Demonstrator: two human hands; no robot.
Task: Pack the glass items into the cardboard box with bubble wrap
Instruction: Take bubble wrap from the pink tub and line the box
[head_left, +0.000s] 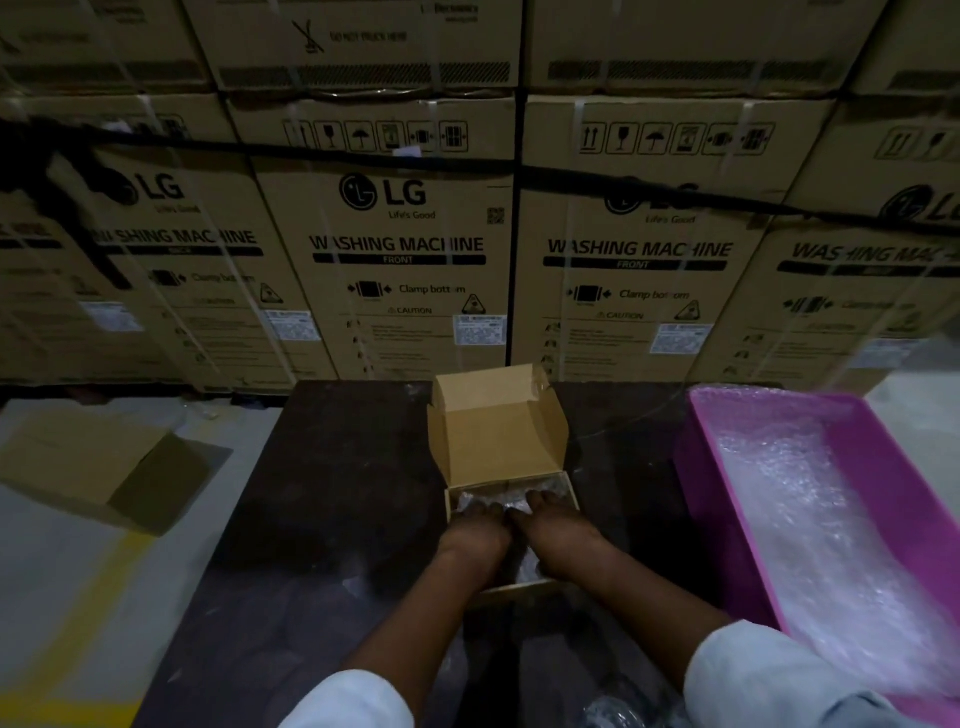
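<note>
A small cardboard box (496, 441) stands open on the dark table (337, 493), its lid flap raised at the far side. Bubble wrap (498, 500) fills the inside. Both hands are down in the box, side by side. My left hand (475, 535) presses flat on the wrap at the left half. My right hand (558, 530) presses on the wrap at the right half, fingers pointing away from me. No glass item shows; whatever lies under the wrap is hidden.
A pink bin (727, 499) holding loose bubble wrap (810, 519) sits at the table's right edge. A flattened cardboard box (104, 467) lies on the floor to the left. Stacked washing machine cartons (400, 249) wall off the far side. A yellow floor line (88, 597) runs at left.
</note>
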